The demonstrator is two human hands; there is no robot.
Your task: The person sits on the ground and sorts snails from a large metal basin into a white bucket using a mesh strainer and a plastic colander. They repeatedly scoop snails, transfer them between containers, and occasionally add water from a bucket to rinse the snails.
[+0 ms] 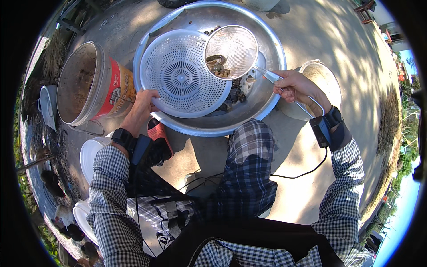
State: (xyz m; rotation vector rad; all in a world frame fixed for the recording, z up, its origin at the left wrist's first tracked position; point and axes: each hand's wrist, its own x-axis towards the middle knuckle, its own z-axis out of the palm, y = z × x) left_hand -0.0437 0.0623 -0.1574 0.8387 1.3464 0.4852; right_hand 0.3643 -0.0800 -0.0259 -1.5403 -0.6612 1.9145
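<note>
My right hand (295, 86) grips the metal handle of a round wire-mesh strainer (237, 41), held over the right side of a pale plastic colander (185, 75). A small clump of brownish, snail-like pieces (217, 68) lies in the strainer's lower left. My left hand (145, 103) holds the colander's lower left rim. No contents show in the visible part of the colander, which is inside a wide metal basin (272, 50). Dark, round, snail-like shells (239, 95) lie in the basin beside the colander; the colander and strainer hide part of the basin floor.
A red-and-orange plastic bucket (111, 90) bearing writing leans open at left. A whitish bucket (325, 78) stands by my right wrist. White containers (91, 157) sit near my left arm. A black cable (300, 175) hangs from my right wrist device. My slippered foot (160, 137) is below the basin.
</note>
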